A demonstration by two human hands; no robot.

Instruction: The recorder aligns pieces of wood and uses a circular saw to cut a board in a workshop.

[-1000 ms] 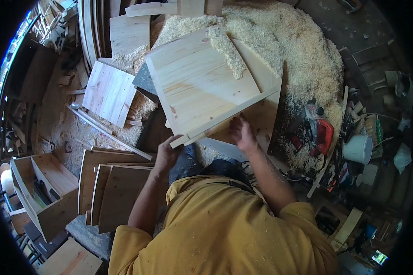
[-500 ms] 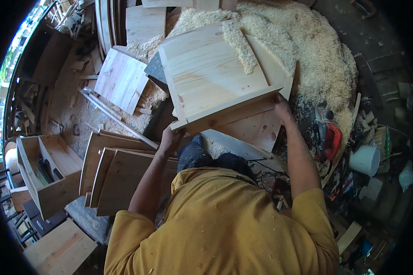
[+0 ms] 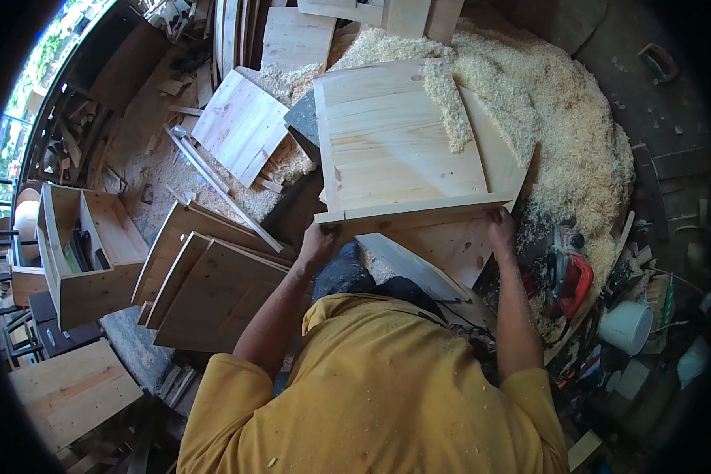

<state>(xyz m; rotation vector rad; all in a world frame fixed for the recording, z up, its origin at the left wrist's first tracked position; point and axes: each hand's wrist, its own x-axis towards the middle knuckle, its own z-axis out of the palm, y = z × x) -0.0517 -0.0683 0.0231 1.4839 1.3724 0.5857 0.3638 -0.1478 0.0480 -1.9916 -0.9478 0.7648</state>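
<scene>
My left hand (image 3: 317, 245) is closed around the left end of a narrow pale wooden board (image 3: 419, 210). Its right end is in the grip of my right hand (image 3: 500, 231). The board runs crosswise in front of my knees, along the near edge of a large wooden panel (image 3: 395, 138). Whether board and panel are joined, I cannot tell. A heap of shavings (image 3: 448, 118) lies on the panel's right part. Under its right side shows another wooden panel (image 3: 494, 146). The fingers' far sides are hidden behind the board.
A big pile of shavings (image 3: 577, 134) spreads at the far right. To the right lie a red power tool (image 3: 573, 280) and a white bucket (image 3: 626, 327). Several stacked panels (image 3: 213, 292) lean at my left, beside a wooden drawer-like box (image 3: 95, 272). A long thin bar (image 3: 225, 189) lies beyond them.
The whole view has turned and shifted, so the board and the large panel now appear more level and further right. Both hands keep their hold on the board's ends.
</scene>
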